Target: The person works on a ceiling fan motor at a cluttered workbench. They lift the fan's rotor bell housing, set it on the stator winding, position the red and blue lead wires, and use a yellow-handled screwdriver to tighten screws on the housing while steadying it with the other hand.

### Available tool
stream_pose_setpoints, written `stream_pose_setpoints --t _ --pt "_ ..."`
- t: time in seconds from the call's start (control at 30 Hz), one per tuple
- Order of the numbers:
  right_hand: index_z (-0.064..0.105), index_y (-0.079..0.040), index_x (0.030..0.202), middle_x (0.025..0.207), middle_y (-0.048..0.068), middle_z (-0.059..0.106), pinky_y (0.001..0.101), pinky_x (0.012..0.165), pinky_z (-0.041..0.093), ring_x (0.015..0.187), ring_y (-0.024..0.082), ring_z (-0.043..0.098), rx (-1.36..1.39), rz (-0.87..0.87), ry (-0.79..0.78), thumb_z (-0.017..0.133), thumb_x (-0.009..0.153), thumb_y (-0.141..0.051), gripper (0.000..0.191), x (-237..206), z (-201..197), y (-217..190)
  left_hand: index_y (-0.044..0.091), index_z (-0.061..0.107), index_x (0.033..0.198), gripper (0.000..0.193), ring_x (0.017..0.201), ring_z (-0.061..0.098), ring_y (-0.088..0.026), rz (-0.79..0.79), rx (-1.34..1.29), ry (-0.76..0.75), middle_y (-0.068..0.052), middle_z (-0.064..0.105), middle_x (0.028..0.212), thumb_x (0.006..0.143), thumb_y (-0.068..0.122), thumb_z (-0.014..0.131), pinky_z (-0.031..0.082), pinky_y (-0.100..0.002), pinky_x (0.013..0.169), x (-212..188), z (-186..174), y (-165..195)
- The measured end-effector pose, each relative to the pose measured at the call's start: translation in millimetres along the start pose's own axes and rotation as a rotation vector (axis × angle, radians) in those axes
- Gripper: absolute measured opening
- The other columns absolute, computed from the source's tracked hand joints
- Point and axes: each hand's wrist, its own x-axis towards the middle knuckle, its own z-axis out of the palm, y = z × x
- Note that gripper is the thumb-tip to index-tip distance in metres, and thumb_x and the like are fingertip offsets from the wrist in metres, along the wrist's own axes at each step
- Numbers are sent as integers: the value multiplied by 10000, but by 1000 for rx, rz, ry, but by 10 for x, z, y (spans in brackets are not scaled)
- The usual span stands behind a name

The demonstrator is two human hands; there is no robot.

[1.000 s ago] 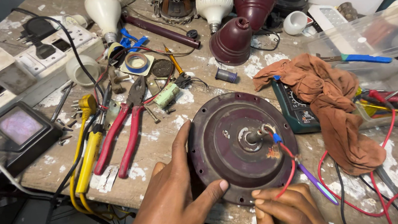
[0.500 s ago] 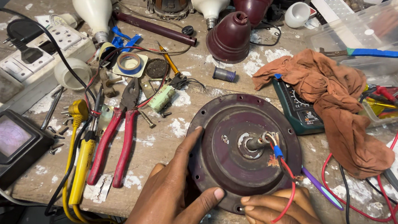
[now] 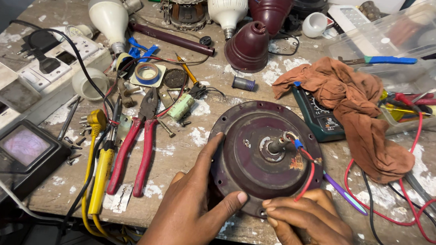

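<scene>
The round maroon motor housing (image 3: pixel 265 155) lay flat on the paint-spattered wooden workbench (image 3: pixel 184 151), near its front edge, with a short metal shaft (image 3: pixel 275 145) standing up from its centre. The left hand (image 3: pixel 194 210) gripped the housing at its left rim: the forefinger lay across the top face and the thumb pressed against the near edge, while the other fingers were hidden beneath the palm. The right hand (image 3: pixel 309 225) rested at the near right rim, fingertips pinched together on the edge; whether they held the red wire (image 3: pixel 309 178) that ran down from the shaft to them could not be made out, as the wire's end vanished behind the knuckles. A purple-handled tool (image 3: pixel 343 192) stuck out from behind that hand, its tip concealed. An orange-brown rag (image 3: pixel 356 108) lay to the right, draped over a dark green meter (image 3: pixel 315 118) and covering most of it. Red-handled pliers (image 3: pixel 137 142) and a yellow-handled tool (image 3: pixel 100 172) lay to the left. Behind stood a maroon cone cover (image 3: pixel 246 47) and a white bulb (image 3: pixel 110 19). Both forearms were cut off by the lower frame.
</scene>
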Motion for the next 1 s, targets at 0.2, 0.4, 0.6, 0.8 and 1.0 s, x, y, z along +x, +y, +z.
stream_pose_setpoints --t 0.2,0.4,0.6,0.8,1.0 --pt "763 -70 954 997 32 779 290 757 536 865 167 683 -42 -101 -152 818 758 -7 213 127 -128 -39 121 250 1628 974 719 727 -280 32 -39 0 -202 727 816 832 312 778 545 -395 678 -10 6 37" --pt "763 -87 949 948 27 723 328 766 541 909 200 678 -65 -64 -336 809 781 -76 175 308 -303 -159 126 251 1613 996 788 772 -271 122 -100 52 -194 757 915 783 288 777 564 -392 701 -21 31 31" --pt "758 -60 941 907 55 724 372 741 535 891 241 664 -146 -12 -465 780 818 -161 161 454 -343 -268 163 244 1628 1014 712 755 -288 57 -54 36 -196 746 816 783 331 780 559 -399 667 -39 22 86" --pt "735 -50 847 832 50 705 358 677 547 824 225 671 -180 153 -483 811 798 -215 188 464 -338 -336 144 266 1611 987 734 773 -281 111 -47 55 -191 752 823 784 343 767 565 -402 665 -31 45 43" --pt "721 -44 825 817 50 702 367 676 535 791 221 667 -193 168 -423 810 791 -215 196 418 -311 -348 134 266 1604 989 755 765 -269 146 -62 68 -178 745 855 783 358 770 564 -398 669 -31 48 15"
